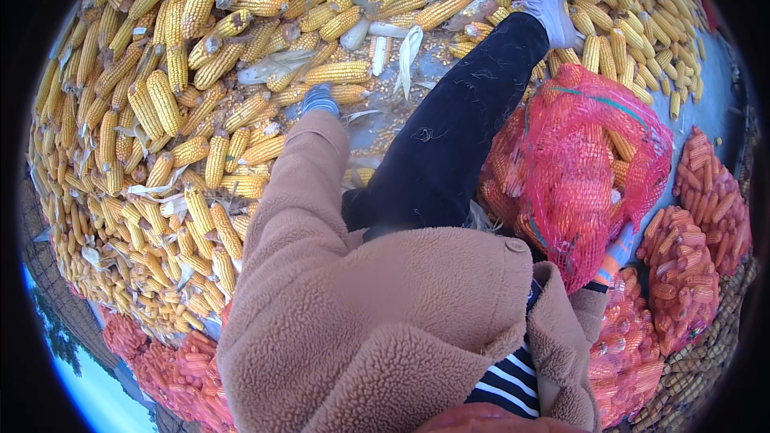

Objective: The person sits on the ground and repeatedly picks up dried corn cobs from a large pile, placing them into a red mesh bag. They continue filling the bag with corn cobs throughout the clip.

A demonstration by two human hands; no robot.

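Observation:
My left hand (321,99), in a grey-blue glove, reaches down to the corn pile at the end of a brown fleece sleeve. A yellow corn cob (338,73) lies just beyond it, and another cob (348,94) is beside it; its fingers are too foreshortened to make out. On the right, a red mesh bag (573,192) partly filled with cobs stands against my leg, its mouth gaping. My right hand (617,253), in a striped blue and orange glove, grips the mesh at the bag's near right edge.
A large heap of husked corn cobs (160,104) spreads across the left and far side. Dry husks (409,60) and loose kernels lie between my legs. Full red mesh bags (682,273) stand at the right, with more bags (180,369) at lower left. My outstretched leg (465,112) divides heap from bag.

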